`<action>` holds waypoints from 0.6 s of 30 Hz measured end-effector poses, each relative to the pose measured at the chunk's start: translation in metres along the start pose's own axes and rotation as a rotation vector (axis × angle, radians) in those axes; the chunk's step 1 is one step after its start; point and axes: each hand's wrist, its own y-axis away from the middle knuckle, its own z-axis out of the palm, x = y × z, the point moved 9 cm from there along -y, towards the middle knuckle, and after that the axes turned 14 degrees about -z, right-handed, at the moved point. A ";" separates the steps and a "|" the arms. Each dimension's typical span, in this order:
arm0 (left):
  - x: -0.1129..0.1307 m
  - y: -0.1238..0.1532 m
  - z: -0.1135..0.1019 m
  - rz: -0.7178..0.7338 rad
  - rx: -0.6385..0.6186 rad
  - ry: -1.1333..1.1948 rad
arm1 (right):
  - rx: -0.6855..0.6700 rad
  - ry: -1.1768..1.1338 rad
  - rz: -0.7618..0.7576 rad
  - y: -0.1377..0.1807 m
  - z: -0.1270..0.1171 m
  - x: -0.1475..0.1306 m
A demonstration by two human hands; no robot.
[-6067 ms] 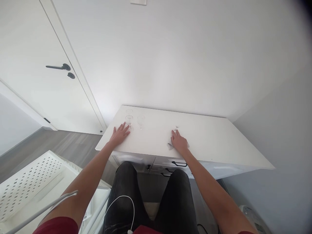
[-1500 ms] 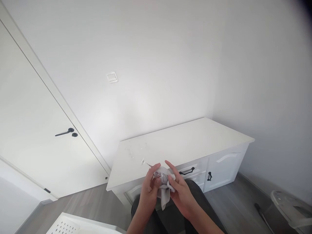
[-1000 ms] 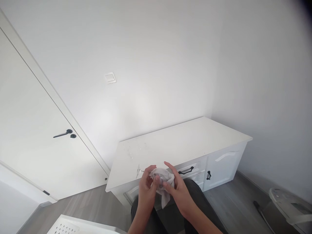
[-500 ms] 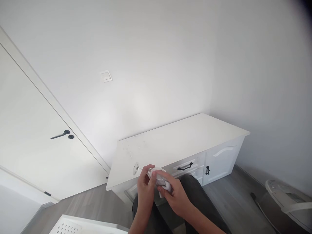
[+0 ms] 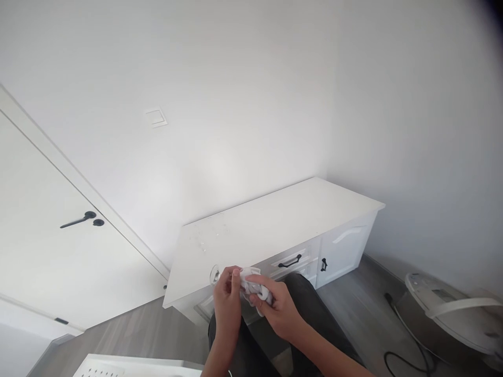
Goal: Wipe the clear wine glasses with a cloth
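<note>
A small clear stemmed glass [image 5: 216,274] lies sideways in my left hand [image 5: 228,298], its round foot pointing left. My left fingers are closed around its stem and bowl. My right hand [image 5: 275,309] is closed on a white cloth [image 5: 253,285] and presses it against the bowl of the glass. Both hands hover over my lap, just in front of the white cabinet top [image 5: 275,225]. Two more clear glasses [image 5: 202,242] stand faintly visible at the cabinet's back left.
The white cabinet has black-handled drawers [image 5: 290,261] and a door [image 5: 342,246]. A white room door with a black handle [image 5: 78,220] is at left. A white perforated basket [image 5: 129,366] sits at bottom left, a white appliance [image 5: 451,314] with a cable on the floor at right.
Six seconds ago both hands rested on the cabinet top, by the glasses and on the cloth. Since then one glass and the cloth were lifted; over the last second the cloth-wrapped glass turned and the view swung right.
</note>
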 end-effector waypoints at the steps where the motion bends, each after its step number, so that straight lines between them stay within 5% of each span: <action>1: -0.001 0.001 0.003 -0.013 -0.031 0.016 | 0.035 0.009 0.013 -0.001 -0.004 0.001; 4: -0.005 0.009 0.018 -0.038 -0.202 0.136 | 0.210 -0.054 0.150 -0.001 -0.021 0.014; 6: -0.006 0.012 0.022 -0.038 -0.235 0.189 | 0.203 -0.103 0.202 -0.003 -0.023 0.018; 13: -0.014 0.006 0.012 -0.072 -0.039 0.097 | -0.224 0.192 -0.172 -0.002 0.003 -0.011; 16: -0.020 0.012 0.020 -0.175 -0.155 0.034 | 0.008 0.277 -0.108 -0.004 -0.024 -0.002; 18: -0.013 0.017 0.014 -0.130 -0.121 -0.128 | 0.193 0.289 0.010 -0.005 -0.048 0.008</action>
